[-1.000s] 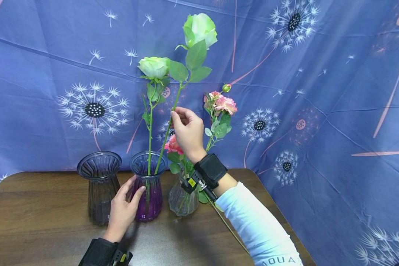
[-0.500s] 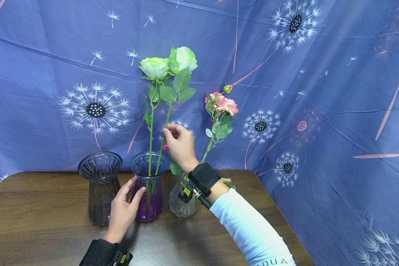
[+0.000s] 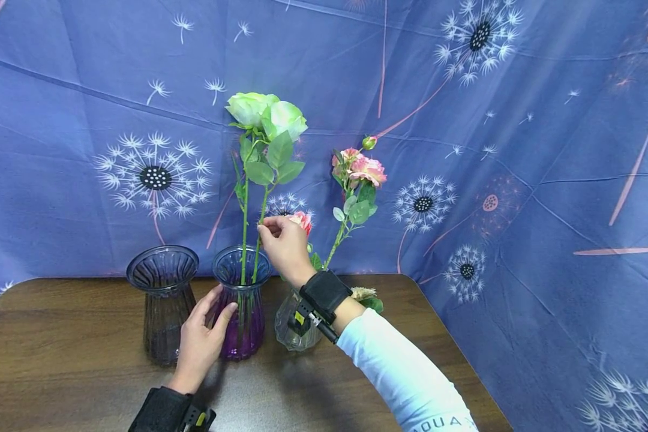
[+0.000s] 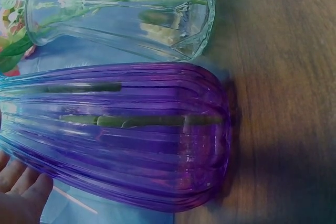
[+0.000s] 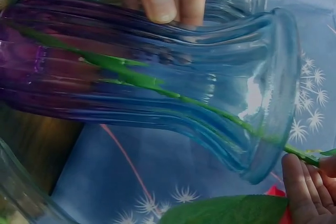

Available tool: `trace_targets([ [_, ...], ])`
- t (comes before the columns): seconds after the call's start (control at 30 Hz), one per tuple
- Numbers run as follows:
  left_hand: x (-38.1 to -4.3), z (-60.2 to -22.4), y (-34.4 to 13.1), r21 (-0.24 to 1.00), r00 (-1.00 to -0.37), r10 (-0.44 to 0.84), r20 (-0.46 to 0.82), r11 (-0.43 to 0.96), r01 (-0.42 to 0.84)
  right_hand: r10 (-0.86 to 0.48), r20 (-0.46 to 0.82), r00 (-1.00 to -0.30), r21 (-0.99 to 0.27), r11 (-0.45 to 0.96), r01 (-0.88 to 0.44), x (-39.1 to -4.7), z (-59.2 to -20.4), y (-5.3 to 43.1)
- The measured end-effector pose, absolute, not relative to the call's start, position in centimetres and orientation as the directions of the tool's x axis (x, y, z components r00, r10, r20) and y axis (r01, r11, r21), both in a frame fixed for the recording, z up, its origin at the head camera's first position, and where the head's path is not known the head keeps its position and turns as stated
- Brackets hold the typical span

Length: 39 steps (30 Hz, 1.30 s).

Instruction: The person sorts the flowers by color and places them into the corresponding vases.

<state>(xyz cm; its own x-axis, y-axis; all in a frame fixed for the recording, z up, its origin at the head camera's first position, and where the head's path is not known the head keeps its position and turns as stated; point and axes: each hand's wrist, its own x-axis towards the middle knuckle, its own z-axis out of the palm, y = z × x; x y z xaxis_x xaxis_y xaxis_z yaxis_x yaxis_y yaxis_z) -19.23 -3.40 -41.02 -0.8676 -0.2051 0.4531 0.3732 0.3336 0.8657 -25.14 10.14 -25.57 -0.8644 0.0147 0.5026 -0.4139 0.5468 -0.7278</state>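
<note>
A purple glass vase (image 3: 250,336) with a bluish flared rim stands on the table. My left hand (image 3: 202,339) holds its left side, thumb toward the front and fingers behind. One green-white rose (image 3: 248,109) leans in this vase. Just above the rim, my right hand (image 3: 286,246) pinches the stem of a second green-white rose (image 3: 288,120), whose lower end is inside the vase. The two blossoms overlap. In the left wrist view, one stem (image 4: 157,121) reaches near the vase's base and another (image 4: 89,87) ends higher up.
A dark grey glass vase (image 3: 164,312) stands left of the purple one. To the right is a clear vase (image 3: 297,327) with pink roses (image 3: 364,170), partly hidden by the right wrist. Behind the right forearm, a pale flower (image 3: 363,294) lies on the wooden table (image 3: 75,342).
The right hand has moved down and left with the rose. Its blossom has dropped from well above the other rose to beside it. The left hand has stayed on the vase.
</note>
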Motion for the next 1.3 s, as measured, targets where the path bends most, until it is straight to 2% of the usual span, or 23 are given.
trace_targets([
  [0.33, -19.21, -41.05, -3.33, 0.857, -0.863, -0.205, 0.462, 0.353, 0.375, -0.001, 0.493, -0.870, -0.691, 0.607, -0.392, -25.08, -26.11, 10.44],
  [0.63, -19.18, -41.10, -3.29, 0.861, -0.863, -0.212, 0.458, 0.349, 0.371, -0.070, 0.365, -0.928, -0.706, 0.630, -0.325, -25.16, -26.23, 10.32],
  [0.93, -19.40, -41.28, -3.30, 0.863, -0.863, -0.218, 0.456, 0.346, 0.369, -0.078, 0.319, -0.945, -0.693, 0.661, -0.288, -25.23, -25.99, 10.07],
  [1.3, -19.19, -41.11, -3.22, 0.864, -0.857, -0.226, 0.464, 0.329, 0.381, -0.136, 0.286, -0.949, -0.596, 0.750, -0.287, -25.20, -25.37, 9.84],
])
